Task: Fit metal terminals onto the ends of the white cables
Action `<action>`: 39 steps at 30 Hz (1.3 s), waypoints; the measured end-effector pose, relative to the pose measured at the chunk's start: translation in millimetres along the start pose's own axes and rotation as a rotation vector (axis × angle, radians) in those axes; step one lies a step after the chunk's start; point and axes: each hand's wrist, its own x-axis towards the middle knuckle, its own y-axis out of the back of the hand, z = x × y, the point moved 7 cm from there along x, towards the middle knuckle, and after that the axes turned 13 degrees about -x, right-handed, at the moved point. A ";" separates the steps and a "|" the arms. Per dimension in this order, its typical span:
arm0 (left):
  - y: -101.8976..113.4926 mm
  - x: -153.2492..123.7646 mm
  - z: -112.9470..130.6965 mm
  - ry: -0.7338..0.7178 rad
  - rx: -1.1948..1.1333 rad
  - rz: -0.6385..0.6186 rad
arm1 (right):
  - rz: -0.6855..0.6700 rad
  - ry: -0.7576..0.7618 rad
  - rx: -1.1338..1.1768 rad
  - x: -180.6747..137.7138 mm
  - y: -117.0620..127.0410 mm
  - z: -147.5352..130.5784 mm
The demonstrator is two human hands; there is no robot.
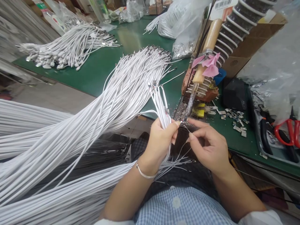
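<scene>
My left hand (161,137) is closed round a small bunch of white cables (159,101), whose ends with small connectors point up and away. Between its thumb and forefinger the tip of one cable reaches toward the soldering iron (191,101). That iron is fixed at a slant, wooden handle up, hot end down. Thumb and fingers of my right hand (208,145) pinch a thin strand of solder wire (187,128), its end close to the iron's tip. Whether wire, cable and tip touch is too small to tell.
A large sheaf of white cables (131,84) lies across the green table (127,34), with another pile (70,47) at the back left. More cables (77,190) hang over my lap. Small metal connectors (239,120) lie scattered at right, beside a tray holding red-handled scissors (287,131).
</scene>
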 end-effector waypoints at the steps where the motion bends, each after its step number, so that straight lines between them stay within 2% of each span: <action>1: -0.6 0.1 0.5 -0.002 -0.002 -0.003 | 0.000 0.004 0.001 0.6 0.3 -0.4; 13: 0.1 0.5 -1.1 0.009 -0.001 0.007 | 0.001 0.008 -0.031 0.5 2.1 -1.6; 22: 8.5 -2.0 -7.8 0.013 0.019 0.028 | -0.004 0.043 -0.077 -4.6 -1.4 -5.5; 32: 1.8 0.9 -5.1 0.057 -0.031 0.006 | 0.062 -0.007 -0.057 3.6 1.4 -0.8; 39: -1.4 3.9 -3.8 0.072 -0.069 -0.015 | 0.063 -0.024 -0.017 5.2 0.0 1.2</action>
